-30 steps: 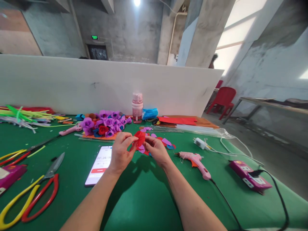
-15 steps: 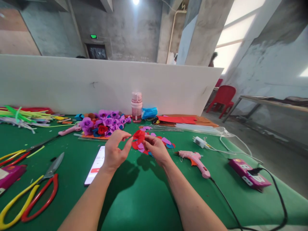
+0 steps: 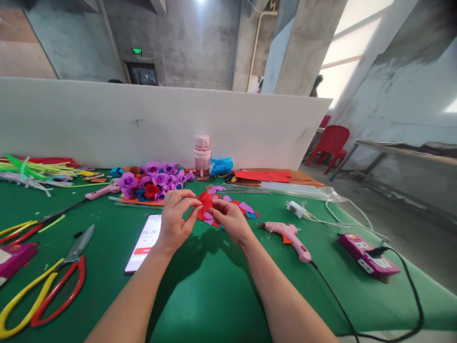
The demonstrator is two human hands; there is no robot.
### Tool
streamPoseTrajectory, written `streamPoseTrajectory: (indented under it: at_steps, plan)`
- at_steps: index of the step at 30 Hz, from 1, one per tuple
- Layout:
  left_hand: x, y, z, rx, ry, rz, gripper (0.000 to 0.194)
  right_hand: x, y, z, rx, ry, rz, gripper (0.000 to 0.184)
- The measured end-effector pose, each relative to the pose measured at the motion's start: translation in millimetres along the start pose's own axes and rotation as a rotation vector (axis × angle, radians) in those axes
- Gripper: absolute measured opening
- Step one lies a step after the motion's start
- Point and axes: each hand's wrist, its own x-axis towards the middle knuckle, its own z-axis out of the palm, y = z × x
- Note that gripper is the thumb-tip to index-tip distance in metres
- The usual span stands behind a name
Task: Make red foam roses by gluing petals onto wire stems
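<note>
In the head view, a red petal piece [image 3: 204,202] is held above the green table [image 3: 200,295], pinched between the fingertips of the left hand [image 3: 173,224] at its nine o'clock side and of the right hand [image 3: 232,223] at its four o'clock side. Its layers are apparently being shaped or adjusted; a light, even pinch seems called for next, so that the thin petals are not creased or torn. From the piece, loose petals [image 3: 246,207] are seen scattered towards three o'clock, a pink glue gun [image 3: 285,228] is laid between three and four, and made-up flowers [image 3: 160,179] are heaped between nine and ten. Compared with the frame half a second earlier, the left fingertips are brought in closer on the piece, and more of the phone [image 3: 143,245] is uncovered.
</note>
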Motion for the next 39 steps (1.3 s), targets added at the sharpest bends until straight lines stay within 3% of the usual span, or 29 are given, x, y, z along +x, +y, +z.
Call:
streamPoseTrajectory:
  at_steps: [5,39]
  plan:
    - [1,4,1.1,0.027,0.027,-0.015,0.006,2,3,1,0.061,0.067,-0.018,0.037]
    - [-4,1,7.2,0.081,0.039,-0.056,0.007,2,9,4,0.069,0.075,-0.073,0.038]
